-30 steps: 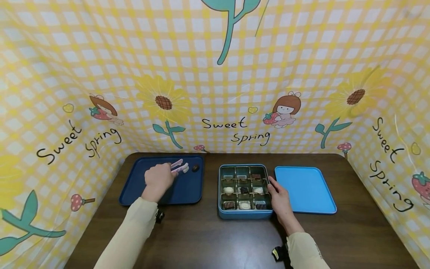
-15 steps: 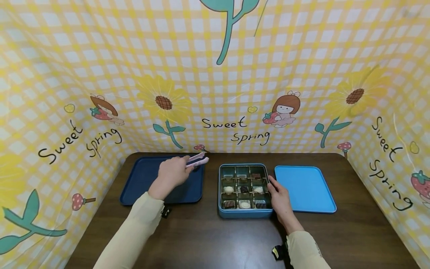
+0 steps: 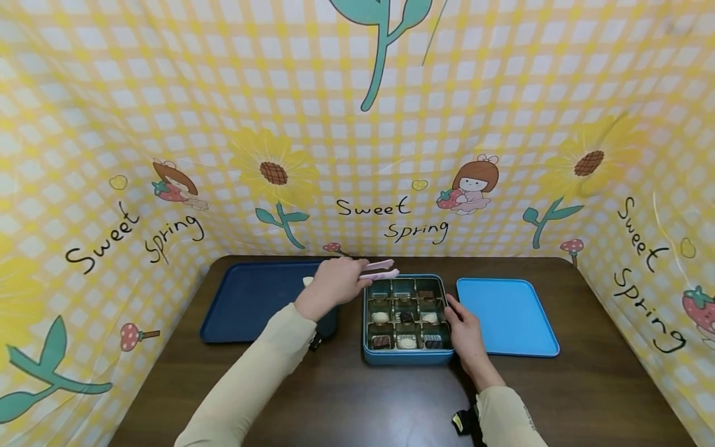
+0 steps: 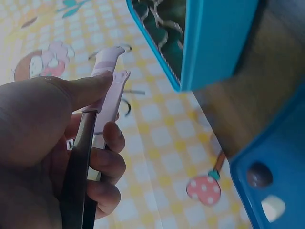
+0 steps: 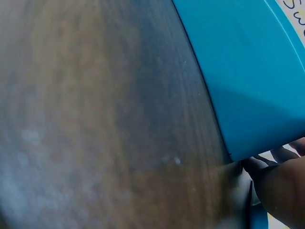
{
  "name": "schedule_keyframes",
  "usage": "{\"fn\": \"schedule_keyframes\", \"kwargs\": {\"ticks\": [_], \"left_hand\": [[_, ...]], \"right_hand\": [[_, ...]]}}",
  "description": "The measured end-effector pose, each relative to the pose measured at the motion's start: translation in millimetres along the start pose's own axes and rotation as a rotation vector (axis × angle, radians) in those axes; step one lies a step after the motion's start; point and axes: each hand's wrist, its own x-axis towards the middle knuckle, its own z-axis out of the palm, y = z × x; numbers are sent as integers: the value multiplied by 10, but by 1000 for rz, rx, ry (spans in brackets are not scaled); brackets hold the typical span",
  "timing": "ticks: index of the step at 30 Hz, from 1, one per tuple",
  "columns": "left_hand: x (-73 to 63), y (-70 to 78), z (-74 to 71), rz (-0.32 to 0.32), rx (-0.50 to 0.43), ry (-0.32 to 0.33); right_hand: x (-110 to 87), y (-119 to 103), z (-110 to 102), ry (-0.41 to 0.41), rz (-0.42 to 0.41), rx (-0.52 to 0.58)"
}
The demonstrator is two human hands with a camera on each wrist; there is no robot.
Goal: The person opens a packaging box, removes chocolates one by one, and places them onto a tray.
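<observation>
My left hand (image 3: 335, 285) grips a pair of pink-tipped tongs (image 3: 380, 269). Their tips hang over the back left corner of a blue chocolate box (image 3: 408, 358), slightly apart, with nothing visible between them. In the left wrist view the thumb presses one arm of the tongs (image 4: 86, 138) while the fingers curl round the other. Inside the box, a gold divided insert bears white, brown and dark chocolates, among them a white chocolate (image 3: 380, 317) and a dark chocolate (image 3: 406, 316). Against the box's right wall rests my right hand (image 3: 466, 332), its fingers extended along the side.
A dark blue tray (image 3: 240, 310) lies at the left. On it are a white chocolate (image 4: 273, 208) and a round brown chocolate (image 4: 259, 175), the latter hidden from the head camera. Right of the box lies a light blue lid (image 3: 508, 316). Checked cloth (image 3: 357, 155) surrounds the wooden table (image 3: 346, 397).
My left hand has carried the tongs rightward from the white chocolate on the tray to above the box, leaving that chocolate behind. The right hand and box have stayed put.
</observation>
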Motion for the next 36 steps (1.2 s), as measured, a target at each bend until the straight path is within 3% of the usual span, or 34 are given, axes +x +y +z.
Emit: {"fn": "schedule_keyframes", "kwargs": {"ticks": [11,17,36], "left_hand": [[189,437,119,83,55,-72],[251,588,186,135,83,-54],[408,808,196,78,220,-25]], "right_hand": [[3,19,-9,10,15,6],[5,17,0,18,28,25],[8,-6,7,23,51,32]]}}
